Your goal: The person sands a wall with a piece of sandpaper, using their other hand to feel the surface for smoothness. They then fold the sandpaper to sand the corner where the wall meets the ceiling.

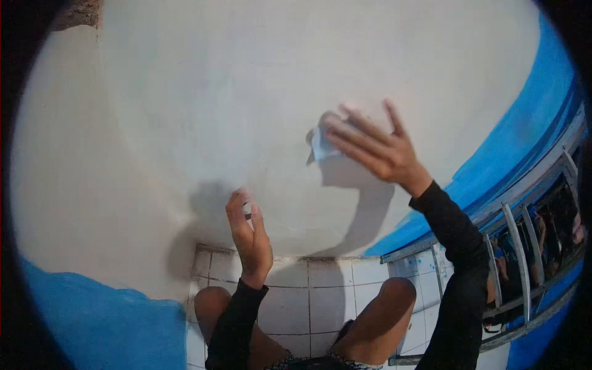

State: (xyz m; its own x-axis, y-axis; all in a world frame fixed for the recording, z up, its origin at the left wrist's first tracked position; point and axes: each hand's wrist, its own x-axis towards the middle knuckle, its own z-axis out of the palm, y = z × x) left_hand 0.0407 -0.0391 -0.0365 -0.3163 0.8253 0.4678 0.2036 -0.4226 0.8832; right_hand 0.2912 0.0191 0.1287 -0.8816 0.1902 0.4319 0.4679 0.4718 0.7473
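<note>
My right hand [376,145] is raised to the pale wall [246,92], its fingers spread and slightly blurred. A small pale-blue sheet [320,147], like folded paper or cloth, is held under those fingers at the wall. My left hand [250,237] is lower and to the left, in front of the wall. Its fingers curl towards the thumb around a small light and dark patch, and I cannot tell what they hold. Both arms wear black sleeves, and both hands cast shadows on the wall.
Blue paint [98,320] covers the lower left wall, with more blue at the right. White floor tiles [290,302] meet the wall below, between my bent knees. A metal-barred rack [518,246] with dark, cluttered contents stands close on the right. A rough brown patch [77,13] shows at the top left.
</note>
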